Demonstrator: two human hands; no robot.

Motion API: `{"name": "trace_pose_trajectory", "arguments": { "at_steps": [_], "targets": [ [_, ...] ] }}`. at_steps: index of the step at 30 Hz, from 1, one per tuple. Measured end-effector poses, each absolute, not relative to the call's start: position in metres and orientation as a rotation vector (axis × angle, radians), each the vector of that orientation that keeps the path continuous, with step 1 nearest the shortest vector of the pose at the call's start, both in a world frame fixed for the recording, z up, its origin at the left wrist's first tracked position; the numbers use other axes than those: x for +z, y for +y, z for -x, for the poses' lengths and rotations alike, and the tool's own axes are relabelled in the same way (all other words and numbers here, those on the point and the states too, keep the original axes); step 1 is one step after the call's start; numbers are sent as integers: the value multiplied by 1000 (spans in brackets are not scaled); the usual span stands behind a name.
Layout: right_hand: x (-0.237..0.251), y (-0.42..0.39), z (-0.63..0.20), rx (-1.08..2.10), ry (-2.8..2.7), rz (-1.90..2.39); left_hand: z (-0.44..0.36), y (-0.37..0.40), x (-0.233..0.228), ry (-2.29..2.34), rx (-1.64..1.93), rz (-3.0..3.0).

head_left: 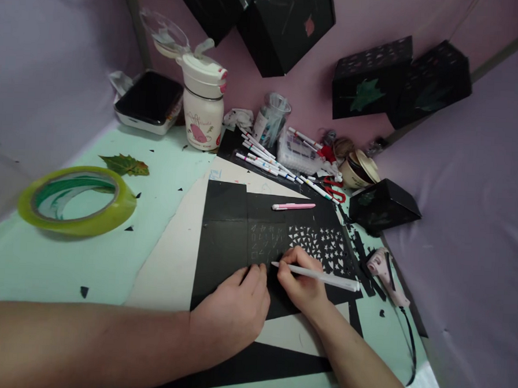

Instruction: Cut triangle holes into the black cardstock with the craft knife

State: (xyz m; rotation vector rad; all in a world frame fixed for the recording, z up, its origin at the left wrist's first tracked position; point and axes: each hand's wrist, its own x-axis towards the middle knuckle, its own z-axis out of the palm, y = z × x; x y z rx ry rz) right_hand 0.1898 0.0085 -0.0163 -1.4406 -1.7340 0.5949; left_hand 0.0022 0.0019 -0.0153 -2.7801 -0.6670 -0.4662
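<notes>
My right hand (303, 282) is closed round a white pen (324, 276), its tip at the surface of a sheet of black card (221, 244). Faint pale outlines of small shapes are drawn near that tip. Beside them, to the right, lies a patch of cut-out stars, hearts and triangles (319, 246). My left hand (238, 303) rests on the card just left of the pen tip, fingers side by side and lying over the card, the thumb hidden. A pink pen-shaped tool (293, 207) lies on the card above both hands.
Yellow-green tape (121, 210) and a leaf (125, 164) lie left. Behind stand a white bottle (203, 119), a glass jar (271, 119) and several markers (265, 159). Right are red-handled scissors (337, 192), a black box (384, 206) and a corded pink tool (387, 276). Black boxes (289, 30) hang above.
</notes>
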Motion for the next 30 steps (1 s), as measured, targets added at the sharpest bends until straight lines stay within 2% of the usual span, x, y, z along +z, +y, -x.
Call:
{"name": "trace_pose_trajectory", "arguments": {
  "at_steps": [12,25,30],
  "targets": [
    [-10,14,-191,720,-1503,1444,-1,2,-14,-638,-412,2782],
    [-10,12,-197,634,-1514,1454,-3,3,-17,-652,-454,2767],
    [-5,12,-192,632,-1491,1331,-4,3,-17,-667,-453,2766]
  ]
}}
